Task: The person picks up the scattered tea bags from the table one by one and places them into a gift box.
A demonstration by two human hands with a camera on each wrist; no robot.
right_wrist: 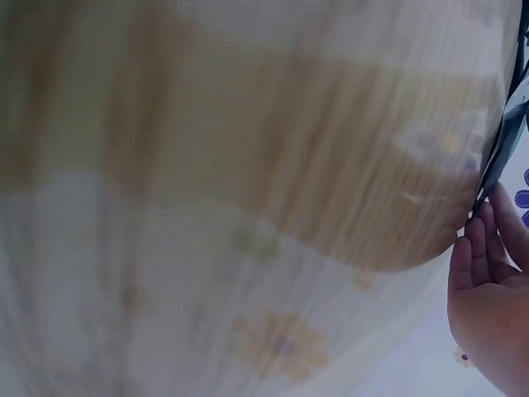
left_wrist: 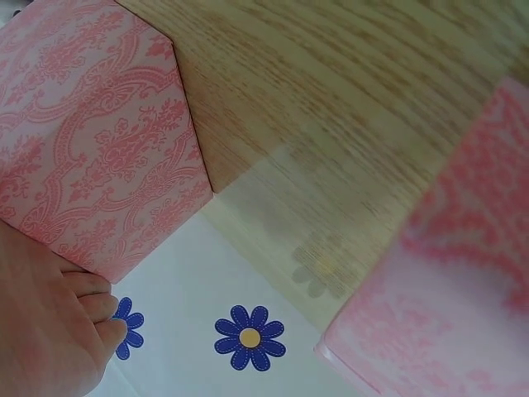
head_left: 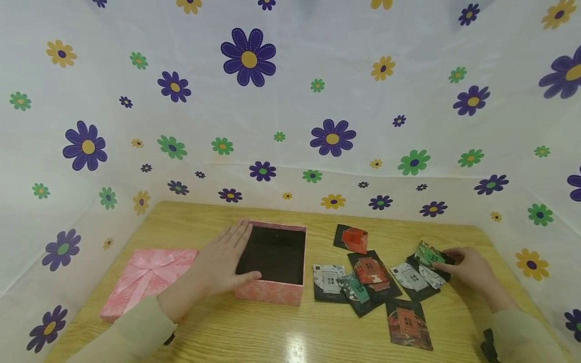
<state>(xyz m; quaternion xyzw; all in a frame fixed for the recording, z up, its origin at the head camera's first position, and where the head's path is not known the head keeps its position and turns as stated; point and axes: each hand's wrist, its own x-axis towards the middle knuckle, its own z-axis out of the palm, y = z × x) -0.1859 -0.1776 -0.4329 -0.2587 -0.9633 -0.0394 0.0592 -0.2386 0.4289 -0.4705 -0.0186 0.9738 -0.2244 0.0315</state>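
Observation:
My left hand [head_left: 217,264] rests along the left rim of an open pink patterned box [head_left: 270,293] with a dark interior, its fingers extended. The left wrist view shows those fingers [left_wrist: 78,306] against the box's patterned wall [left_wrist: 99,141]. At the right, my right hand [head_left: 472,272] pinches the edge of a green-and-black sachet [head_left: 426,254] between thumb and fingers. This sachet lies over a white-and-black sachet [head_left: 414,279] and another whitish one. Only a dark edge of the packets [right_wrist: 502,149] shows at the fingertips in the right wrist view.
Left of the box lies its pink lid [head_left: 147,272] with a ribbon bow, partly behind the left forearm. Between the box and right hand are several flat sachets, including a red one [head_left: 354,239] and a dark red one [head_left: 408,322]. Flower-printed sheeting [head_left: 290,101] surrounds the wooden table [head_left: 254,333].

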